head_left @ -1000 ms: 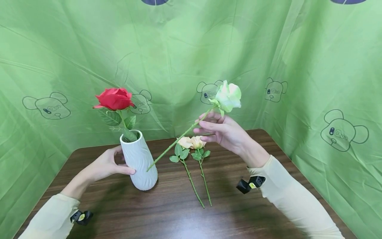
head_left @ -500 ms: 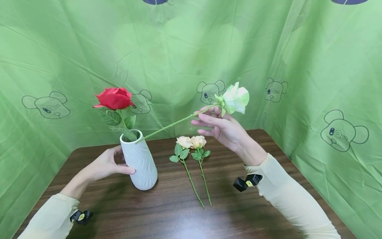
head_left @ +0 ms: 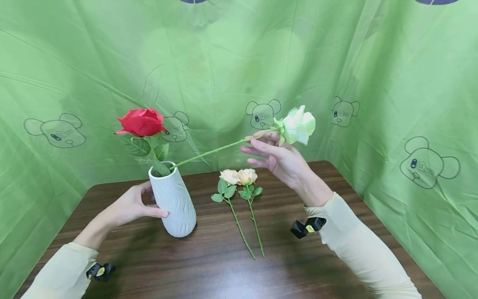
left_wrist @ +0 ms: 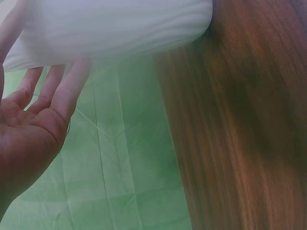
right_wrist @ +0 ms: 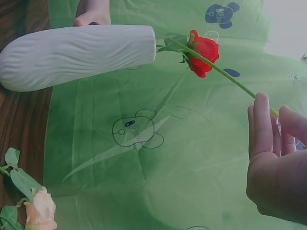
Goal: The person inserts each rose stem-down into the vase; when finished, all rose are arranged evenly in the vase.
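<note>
My left hand (head_left: 128,206) grips a white ribbed vase (head_left: 173,205) round its side, thumb in front and fingers behind. The vase leans a little on the table. A red rose (head_left: 142,122) with green leaves stands in its mouth. Between thumb and fingertips, my right hand (head_left: 281,160) pinches the stem of a white rose (head_left: 298,125) just below the bloom. That stem (right_wrist: 223,73) slants down to the left, its tip close over the vase's rim, beside the red rose's leaves. In the left wrist view, fingers (left_wrist: 72,88) reach up to the vase wall.
Two peach roses (head_left: 239,177) lie side by side on the dark wooden table (head_left: 209,270), stems toward me, between the vase and my right forearm. A green curtain (head_left: 224,62) with bear drawings hangs behind and at both sides.
My right hand has tilted the white rose flatter, its bloom shifting right. The stem's tip has risen from in front of the vase to its mouth. My left hand stays on the vase.
</note>
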Motion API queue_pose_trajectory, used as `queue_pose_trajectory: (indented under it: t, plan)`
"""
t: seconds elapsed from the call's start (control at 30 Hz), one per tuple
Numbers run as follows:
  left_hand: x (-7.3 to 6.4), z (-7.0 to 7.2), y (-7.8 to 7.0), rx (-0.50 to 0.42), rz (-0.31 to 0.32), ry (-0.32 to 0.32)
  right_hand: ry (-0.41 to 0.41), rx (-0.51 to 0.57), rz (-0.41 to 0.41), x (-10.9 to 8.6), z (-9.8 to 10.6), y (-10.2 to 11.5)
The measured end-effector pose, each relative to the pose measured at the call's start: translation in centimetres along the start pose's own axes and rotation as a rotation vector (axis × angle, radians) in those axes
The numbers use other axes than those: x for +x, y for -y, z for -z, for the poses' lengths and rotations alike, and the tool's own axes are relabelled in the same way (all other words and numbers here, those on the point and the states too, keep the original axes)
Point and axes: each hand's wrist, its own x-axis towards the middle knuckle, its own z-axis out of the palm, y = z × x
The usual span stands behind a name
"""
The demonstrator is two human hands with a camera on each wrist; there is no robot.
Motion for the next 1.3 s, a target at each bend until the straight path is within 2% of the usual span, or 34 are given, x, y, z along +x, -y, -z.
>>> queue_pose_trajectory:
  t: [0.2,0.8,0.9,1.1,1.3]
  plan:
    - [0.0,0.2,0.0,-0.023,0.001,0.008,-0.005,-0.005,0.003,0.0,0.3,-0.1]
    - [-0.2,0.1,-0.4,-0.008,0.001,0.011,0.012,-0.057,0.006,0.8,-0.6,-0.1]
    - [-0.3,0.4,-0.6,0.000,0.000,0.009,0.016,-0.064,0.009,1.3,-0.8,-0.3]
    - [-0.5,0.6,-0.4,-0.025,0.018,0.017,0.031,-0.124,0.014,1.8,-1.2,-0.6]
    - [0.3,0.4,-0.1,-0.045,0.012,0.028,0.038,-0.183,0.039,2.1,-1.5,-0.8]
